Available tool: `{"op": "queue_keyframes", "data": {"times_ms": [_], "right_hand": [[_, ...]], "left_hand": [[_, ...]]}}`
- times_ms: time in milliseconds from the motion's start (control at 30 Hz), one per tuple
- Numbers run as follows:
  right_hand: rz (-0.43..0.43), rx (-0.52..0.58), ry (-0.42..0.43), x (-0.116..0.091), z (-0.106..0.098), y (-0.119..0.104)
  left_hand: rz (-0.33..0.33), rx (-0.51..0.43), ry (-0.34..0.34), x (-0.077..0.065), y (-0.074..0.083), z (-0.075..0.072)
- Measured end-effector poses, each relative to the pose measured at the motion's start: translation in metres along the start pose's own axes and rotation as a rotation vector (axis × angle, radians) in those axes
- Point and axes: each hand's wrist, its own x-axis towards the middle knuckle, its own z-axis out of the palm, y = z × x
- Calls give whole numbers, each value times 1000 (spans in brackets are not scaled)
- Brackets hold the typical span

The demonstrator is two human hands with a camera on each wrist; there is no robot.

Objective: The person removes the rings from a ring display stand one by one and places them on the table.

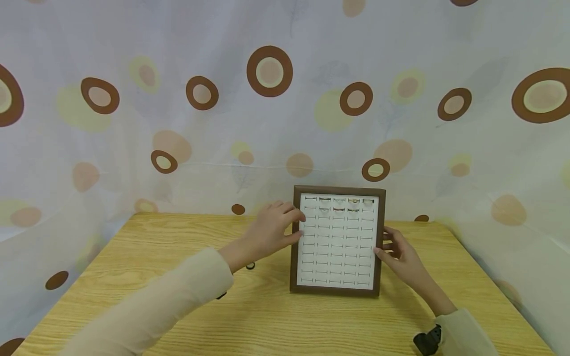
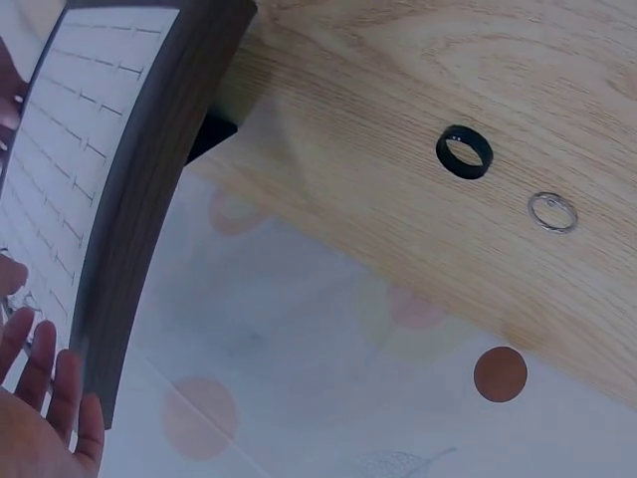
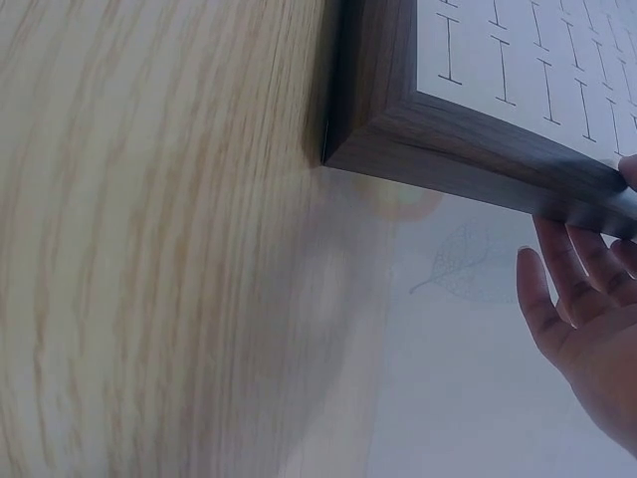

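Note:
A brown-framed ring display [image 1: 338,237] stands upright on the table, its white panel lined with rows of slits. Several rings [image 1: 339,209] sit in its upper two rows. My right hand [image 1: 403,257] grips the frame's right side, thumb at the front and fingers behind. At the left side, my left hand [image 1: 271,228] reaches over the frame's edge. Its thumb and index fingertips stand apart in front of the panel, and its other fingers are spread loosely in the left wrist view. On the wood lie a black ring [image 2: 464,152] and a silver ring [image 2: 552,212].
The display stands on a light wooden table [image 1: 258,321]. Behind the table hangs a white curtain [image 1: 294,128] with brown circles. A black prop [image 2: 212,137] juts out behind the frame. A black device [image 1: 427,340] is at my right wrist.

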Motion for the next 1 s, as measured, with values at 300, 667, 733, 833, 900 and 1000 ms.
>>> {"op": "queue_keyframes", "data": {"times_ms": [300, 667, 733, 833, 900, 1000], "right_hand": [[0, -12, 3, 1, 0, 0], [5, -6, -4, 1, 0, 1], [6, -6, -2, 0, 0, 1], [4, -3, 2, 0, 0, 0], [3, -2, 3, 0, 0, 0], [5, 0, 7, 0, 0, 1]], "left_hand": [[-13, 41, 57, 14, 12, 11], [-37, 125, 85, 35, 14, 17], [-35, 147, 83, 38, 14, 17], [-20, 166, 91, 43, 15, 19], [-5, 177, 100, 45, 15, 20], [7, 188, 111, 48, 15, 23]]}}
